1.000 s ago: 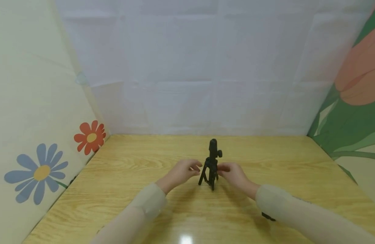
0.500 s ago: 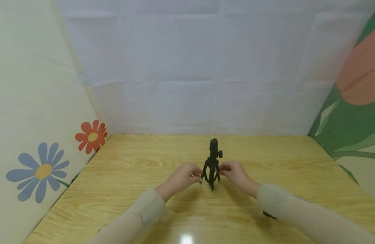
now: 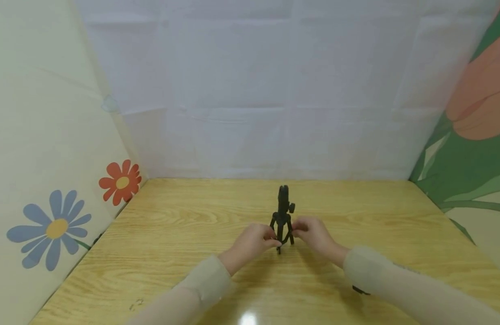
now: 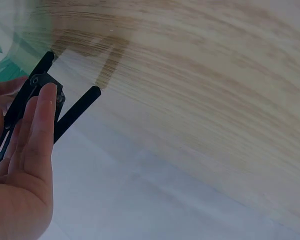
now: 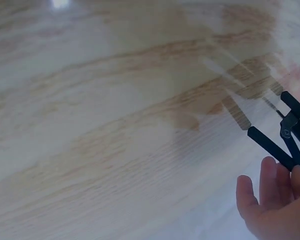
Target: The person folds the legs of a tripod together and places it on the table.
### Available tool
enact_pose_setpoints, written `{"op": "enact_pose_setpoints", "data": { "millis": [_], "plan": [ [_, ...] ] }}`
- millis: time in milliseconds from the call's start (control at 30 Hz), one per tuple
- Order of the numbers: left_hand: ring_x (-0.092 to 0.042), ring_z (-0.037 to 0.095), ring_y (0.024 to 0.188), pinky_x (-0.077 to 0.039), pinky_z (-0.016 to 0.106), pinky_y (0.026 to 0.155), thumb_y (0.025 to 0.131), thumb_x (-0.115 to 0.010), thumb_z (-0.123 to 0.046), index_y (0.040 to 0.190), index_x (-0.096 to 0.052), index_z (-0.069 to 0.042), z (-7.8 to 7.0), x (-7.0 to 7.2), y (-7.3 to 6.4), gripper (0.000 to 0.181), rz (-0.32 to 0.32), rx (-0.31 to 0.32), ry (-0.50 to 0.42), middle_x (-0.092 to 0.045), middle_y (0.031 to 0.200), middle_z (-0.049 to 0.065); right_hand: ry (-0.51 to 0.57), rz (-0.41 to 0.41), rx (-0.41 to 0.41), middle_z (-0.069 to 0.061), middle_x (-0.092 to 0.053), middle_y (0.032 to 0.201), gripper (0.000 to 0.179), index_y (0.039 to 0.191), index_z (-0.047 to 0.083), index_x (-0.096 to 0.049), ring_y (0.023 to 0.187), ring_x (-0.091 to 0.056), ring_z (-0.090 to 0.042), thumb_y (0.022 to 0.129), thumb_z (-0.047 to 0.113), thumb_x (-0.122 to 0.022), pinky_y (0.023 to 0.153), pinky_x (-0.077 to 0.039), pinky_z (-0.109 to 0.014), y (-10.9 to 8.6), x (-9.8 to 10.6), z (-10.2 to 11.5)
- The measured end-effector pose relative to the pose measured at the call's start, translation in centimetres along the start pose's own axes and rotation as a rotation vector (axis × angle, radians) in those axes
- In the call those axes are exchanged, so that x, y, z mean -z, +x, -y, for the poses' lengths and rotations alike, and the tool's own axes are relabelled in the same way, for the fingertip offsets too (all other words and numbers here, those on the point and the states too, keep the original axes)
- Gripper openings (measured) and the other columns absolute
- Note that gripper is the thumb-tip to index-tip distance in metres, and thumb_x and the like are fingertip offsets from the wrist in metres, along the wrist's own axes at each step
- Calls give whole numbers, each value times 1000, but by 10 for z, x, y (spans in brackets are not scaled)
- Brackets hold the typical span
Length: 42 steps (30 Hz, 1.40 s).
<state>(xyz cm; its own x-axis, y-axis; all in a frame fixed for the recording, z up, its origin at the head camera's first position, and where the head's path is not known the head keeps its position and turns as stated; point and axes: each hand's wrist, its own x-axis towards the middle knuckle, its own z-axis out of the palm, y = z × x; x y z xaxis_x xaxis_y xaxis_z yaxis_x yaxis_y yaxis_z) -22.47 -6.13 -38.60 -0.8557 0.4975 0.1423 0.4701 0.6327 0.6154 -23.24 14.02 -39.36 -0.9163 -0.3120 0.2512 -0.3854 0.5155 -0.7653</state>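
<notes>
A small black mini tripod (image 3: pixel 283 203) stands upright on the wooden table, its legs spread and a knob sticking out on the right side of its head. My left hand (image 3: pixel 252 243) holds a leg at the front left between thumb and fingers; in the left wrist view the fingers (image 4: pixel 32 135) lie along the tripod's legs (image 4: pixel 79 112). From the other side, my right hand (image 3: pixel 314 234) pinches the right leg. The right wrist view shows that leg (image 5: pixel 270 146) reaching past the fingertips, with the tripod's upper part cut off by the frame edge.
The wood-grain table (image 3: pixel 185 203) meets a white sheet (image 3: pixel 233 90) at the back. Flower-printed panels stand at the left (image 3: pixel 39 135) and right (image 3: pixel 469 171). A dark strap-like piece (image 3: pixel 360 290) shows under the right sleeve.
The left hand has moved right and toward the front leg. The tripod has turned a little, with its legs now differently placed. My right hand has stayed nearly still at the right leg.
</notes>
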Motion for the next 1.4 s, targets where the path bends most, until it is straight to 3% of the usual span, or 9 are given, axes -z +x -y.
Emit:
{"op": "enact_pose_setpoints", "data": {
  "millis": [333, 533, 700, 967, 1400],
  "plan": [
    [-42, 5, 46, -38, 19, 42, 86, -74, -12, 73, -71, 0, -6, -7, 1, 19, -57, 59, -20, -64, 60, 5, 27, -44, -77, -16, -71, 88, 4, 88, -8, -68, 80, -69, -26, 86, -10, -65, 74, -57, -39, -8, -8, 8],
    [-40, 6, 45, -33, 18, 41, 87, -71, -6, 67, -67, 0, -9, -10, 2, 21, -92, 120, -59, -54, 53, -2, 13, -89, -127, -13, -71, 86, 4, 88, -6, -70, 78, -69, -24, 86, -8, -66, 73, -56, -40, -10, -15, 12],
    [-41, 7, 46, -33, 19, 42, 87, -70, -3, 71, -68, 0, -9, -11, 3, 17, -121, 139, -65, -58, 57, -1, -31, -74, -117, -13, -71, 83, 9, 84, -4, -71, 76, -68, -23, 85, -11, -65, 70, -56, -39, -9, -16, 8],
    [-44, 6, 48, -39, 20, 44, 88, -69, -3, 69, -69, 0, -9, -9, 7, 20, -116, 87, 14, -62, 60, 2, -86, -60, -66, -11, -71, 78, 10, 79, -3, -71, 72, -67, -19, 85, -10, -66, 66, -56, -34, -5, -19, 3],
    [-41, 7, 47, -36, 19, 43, 91, -65, 0, 70, -67, 4, -1, -4, 12, 22, -56, 30, -34, -59, 60, 2, -109, -99, -1, -10, -70, 76, 11, 77, -1, -70, 70, -65, -17, 84, -9, -67, 64, -55, -32, 1, -25, -1]
  ]
}}
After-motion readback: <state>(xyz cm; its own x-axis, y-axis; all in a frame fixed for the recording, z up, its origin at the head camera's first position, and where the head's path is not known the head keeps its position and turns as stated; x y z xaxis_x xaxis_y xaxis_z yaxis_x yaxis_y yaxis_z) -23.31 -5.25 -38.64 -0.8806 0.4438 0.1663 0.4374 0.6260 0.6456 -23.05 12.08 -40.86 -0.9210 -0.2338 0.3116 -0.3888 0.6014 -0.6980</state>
